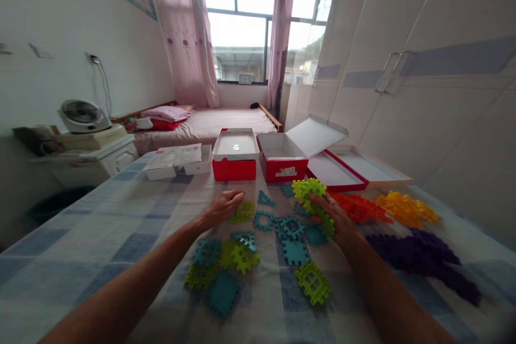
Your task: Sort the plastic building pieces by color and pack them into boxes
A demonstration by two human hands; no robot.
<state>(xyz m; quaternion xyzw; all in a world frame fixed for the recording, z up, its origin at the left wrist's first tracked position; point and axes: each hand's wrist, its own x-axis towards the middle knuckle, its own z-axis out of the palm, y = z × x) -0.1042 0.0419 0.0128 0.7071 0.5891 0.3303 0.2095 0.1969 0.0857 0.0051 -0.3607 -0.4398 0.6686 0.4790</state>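
My left hand [224,207] hovers at the middle of the table with its fingers curled together. A lime-green toothed building tile [243,211] is right beside and below its fingertips; whether they grip it I cannot tell. My right hand [334,216] is closed around a bunch of lime-green interlocking tiles [309,189], raised over the table. Between the hands lie several teal tiles [295,252], some with cut-out frames, and a teal triangular piece [265,198]. Nearer to me are a lime-green window tile [313,282] and a mixed group with a dark teal square tile [223,293].
To the right are piles of orange pieces [360,208], yellow pieces [407,208] and purple pieces [415,250]. Along the far edge stand a red box [234,170], an open red box [284,170] with its lid up, shallow box lids [368,167] and white boxes [163,172].
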